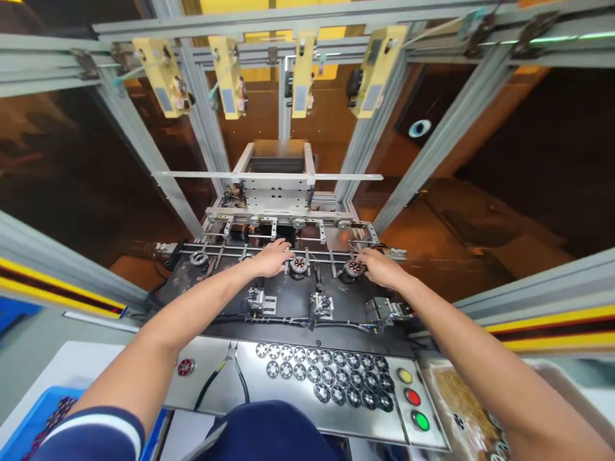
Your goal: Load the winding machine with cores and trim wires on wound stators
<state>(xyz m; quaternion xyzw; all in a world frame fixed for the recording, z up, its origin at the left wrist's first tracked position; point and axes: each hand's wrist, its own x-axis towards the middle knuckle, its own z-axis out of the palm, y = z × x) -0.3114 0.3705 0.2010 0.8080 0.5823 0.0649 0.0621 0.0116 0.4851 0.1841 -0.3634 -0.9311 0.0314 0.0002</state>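
Note:
My left hand (273, 258) reaches over the black machine plate, fingers outstretched, beside a round fixture (298, 266) that holds a small slotted round part like a motor stator. Its fingertips come close to the fixture's left edge; I cannot tell whether they touch. My right hand (380, 267) is at the rightmost fixture, its fingers closed at the edge of another stator-like part (354, 269) seated there. Two more ring-shaped fixtures stand to the left, one of them a bare metal ring (198, 258), the other partly hidden by my left hand.
Several black-and-silver round parts (327, 375) lie in rows on the metal front panel (250, 410), beside pliers (232, 352) and a red button (185, 367). Yellow, red and green buttons (421, 420) sit right. Yellow sensor boxes (302, 77) hang overhead. A blue tray (52, 397) stands left.

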